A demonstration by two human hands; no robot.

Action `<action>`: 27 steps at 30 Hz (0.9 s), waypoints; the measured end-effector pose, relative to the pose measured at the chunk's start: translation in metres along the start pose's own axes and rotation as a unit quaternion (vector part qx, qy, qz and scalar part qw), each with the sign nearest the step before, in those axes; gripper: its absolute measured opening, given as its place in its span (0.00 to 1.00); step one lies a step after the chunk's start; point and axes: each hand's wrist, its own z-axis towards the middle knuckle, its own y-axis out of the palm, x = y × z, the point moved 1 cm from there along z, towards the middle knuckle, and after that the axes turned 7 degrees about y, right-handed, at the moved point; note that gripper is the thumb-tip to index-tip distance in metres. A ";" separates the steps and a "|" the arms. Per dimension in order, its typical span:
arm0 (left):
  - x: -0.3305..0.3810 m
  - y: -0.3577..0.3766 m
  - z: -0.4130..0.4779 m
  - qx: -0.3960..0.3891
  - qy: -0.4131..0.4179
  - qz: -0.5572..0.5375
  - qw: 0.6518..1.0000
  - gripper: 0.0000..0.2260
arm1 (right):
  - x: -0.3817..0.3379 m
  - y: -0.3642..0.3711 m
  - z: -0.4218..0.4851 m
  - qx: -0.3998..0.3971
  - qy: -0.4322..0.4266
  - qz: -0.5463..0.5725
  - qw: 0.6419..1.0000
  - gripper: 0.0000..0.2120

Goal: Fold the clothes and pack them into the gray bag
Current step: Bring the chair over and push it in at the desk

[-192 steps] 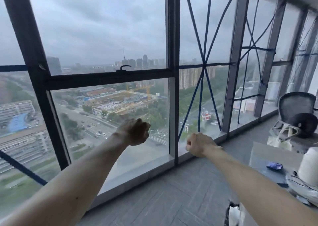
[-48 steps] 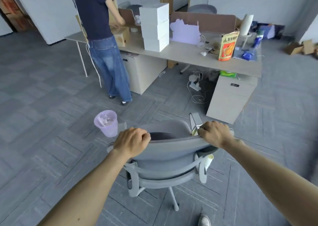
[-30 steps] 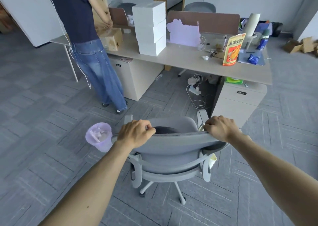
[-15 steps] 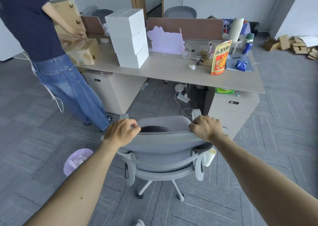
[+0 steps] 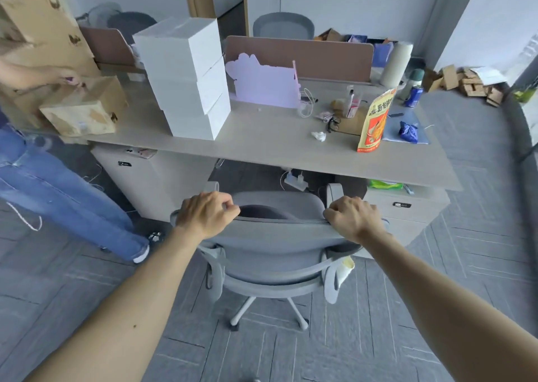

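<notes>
Left hand (image 5: 208,214) and right hand (image 5: 353,218) each clamp the top edge of the grey swivel office chair (image 5: 279,236), now rolled nearer the pale wooden desk (image 5: 262,145) than half a second ago. This looks like setup, with folding not yet begun. Neither clothes nor gray bag is visible. The stacked white boxes (image 5: 186,81) sit closed, contents unseen.

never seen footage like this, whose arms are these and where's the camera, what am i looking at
No machine here: the camera sits on a person's head, looking forward and down, so the two bare arms are the wearer's own. The left hand and right hand both grip the top edge of a gray office chair, seen from behind. Ahead, a desk holds stacked white boxes, cardboard boxes and an orange snack bag. A second person in jeans stands at the left. No gray bag or laundry shows.
</notes>
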 end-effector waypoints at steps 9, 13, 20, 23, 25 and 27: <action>-0.059 -0.008 0.139 0.007 0.044 -0.006 0.999 0.14 | -0.046 -0.006 0.115 0.005 0.053 0.019 0.998 0.13; -0.074 -0.005 0.185 0.030 0.060 -0.018 0.998 0.16 | -0.052 -0.011 0.163 0.015 0.058 0.015 0.998 0.13; -0.092 -0.011 0.236 0.032 0.069 -0.019 0.997 0.13 | -0.069 -0.015 0.212 0.015 0.059 0.018 0.998 0.14; -0.101 -0.017 0.255 0.023 0.065 -0.025 0.997 0.16 | -0.076 -0.016 0.221 0.014 0.058 0.029 0.998 0.14; -0.108 -0.020 0.267 0.017 0.066 -0.026 0.997 0.15 | -0.081 -0.014 0.226 0.023 0.052 0.034 0.998 0.13; -0.114 -0.022 0.275 0.017 0.069 -0.026 0.997 0.15 | -0.087 -0.011 0.231 0.029 0.044 0.039 0.998 0.13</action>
